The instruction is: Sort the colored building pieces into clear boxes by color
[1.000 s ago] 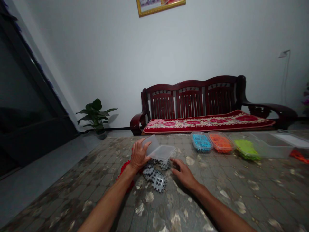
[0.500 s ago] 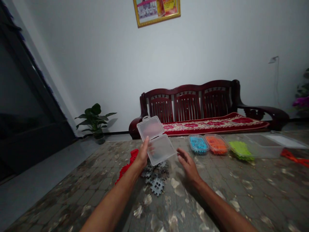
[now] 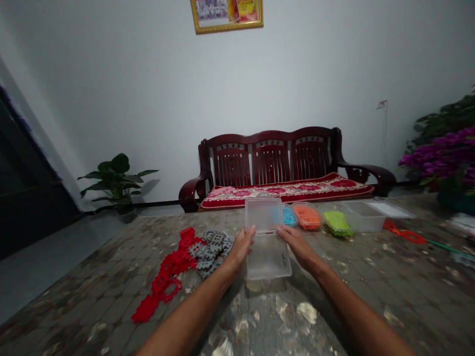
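An opened clear plastic box (image 3: 267,259), its lid folded out away from me, is held just above the table. My left hand (image 3: 243,243) grips its left side near the hinge, thumb on top. On the opposite side my right hand (image 3: 295,241) pinches the edge by the hinge. Nothing shows inside the box. Left of my left hand lies a heap of grey interlocking plastic pieces (image 3: 213,247). Red interlocking pieces (image 3: 172,264) trail from that heap toward the near left.
Beyond the box stand containers of blue pieces (image 3: 289,216), orange pieces (image 3: 307,216) and green pieces (image 3: 337,222). A larger clear bin (image 3: 367,222) and orange strips (image 3: 406,235) lie farther right. Purple flowers (image 3: 445,155) stand at the right; a wooden bench (image 3: 272,153) is behind.
My right hand has closed on the box's right edge. The box has come lower and levelled out in front of me, right of the grey heap. My view has turned right.
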A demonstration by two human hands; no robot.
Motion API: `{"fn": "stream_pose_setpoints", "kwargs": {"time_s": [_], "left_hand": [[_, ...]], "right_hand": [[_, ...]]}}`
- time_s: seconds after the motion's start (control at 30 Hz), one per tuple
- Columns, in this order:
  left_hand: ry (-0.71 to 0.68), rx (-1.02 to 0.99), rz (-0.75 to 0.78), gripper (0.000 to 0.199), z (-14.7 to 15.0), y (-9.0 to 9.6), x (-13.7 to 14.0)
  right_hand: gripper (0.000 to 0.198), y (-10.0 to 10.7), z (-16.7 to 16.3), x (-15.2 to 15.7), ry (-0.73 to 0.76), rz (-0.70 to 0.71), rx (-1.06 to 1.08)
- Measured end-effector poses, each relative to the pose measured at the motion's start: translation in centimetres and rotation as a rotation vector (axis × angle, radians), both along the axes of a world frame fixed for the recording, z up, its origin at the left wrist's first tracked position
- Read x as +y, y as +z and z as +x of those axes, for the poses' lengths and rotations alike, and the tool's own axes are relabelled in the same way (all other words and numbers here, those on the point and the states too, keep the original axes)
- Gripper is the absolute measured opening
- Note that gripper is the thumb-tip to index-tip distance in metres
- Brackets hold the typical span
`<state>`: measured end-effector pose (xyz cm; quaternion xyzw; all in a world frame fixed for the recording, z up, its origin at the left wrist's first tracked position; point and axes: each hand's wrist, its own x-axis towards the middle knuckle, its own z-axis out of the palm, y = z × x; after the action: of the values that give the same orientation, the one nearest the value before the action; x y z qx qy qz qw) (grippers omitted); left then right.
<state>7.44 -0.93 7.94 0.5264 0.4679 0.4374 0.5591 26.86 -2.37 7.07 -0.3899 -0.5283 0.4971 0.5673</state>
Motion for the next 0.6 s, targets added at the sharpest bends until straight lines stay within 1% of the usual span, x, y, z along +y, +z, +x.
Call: {"fn": "stream_pose_setpoints", "kwargs": {"time_s": [0.1,0.2,0.27,0.33,0.4,0.47,0.53,0.6], "left_hand": [[-0.075,0.026,0.11,0.05,1.9,-0.8,-0.7],[-0.144,0.054,0.203,0.046,3.4,-1.8,-0.8],[-0.155,0.172,0.288,0.045,3.7,-2.4,-0.7],[-0.128,0.383,0.408,0.043,3.2,-2.8,-0.5],[-0.111,0.472,0.456,0.039,1.7,-2.9,-0.4],[-0.055,0.789,0.566,0.043,-0.2,-2.8,-0.3],[0.042,1.093,0.564,0.054,-2.4,-2.6,-0.4],[0.09,1.3,0.472,0.066,-4.3,-2.6,-0.5]], "right_hand": [[0.051,-0.7,2.1,-0.7,-0.028,-0.07,0.018],[0.05,-0.7,4.1,-1.1,-0.141,-0.107,-0.016],[0.048,-0.5,5.5,-1.4,-0.214,-0.121,-0.062],[0.046,-0.2,7.2,-1.9,-0.263,-0.135,-0.112],[0.044,0.0,9.4,-2.4,-0.308,-0.13,-0.193],[0.042,0.0,11.9,-2.9,-0.362,-0.12,-0.316],[0.041,-0.2,14.6,-3.4,-0.379,-0.209,-0.416],[0.041,-0.4,17.4,-3.9,-0.455,-0.32,-0.46]]}}
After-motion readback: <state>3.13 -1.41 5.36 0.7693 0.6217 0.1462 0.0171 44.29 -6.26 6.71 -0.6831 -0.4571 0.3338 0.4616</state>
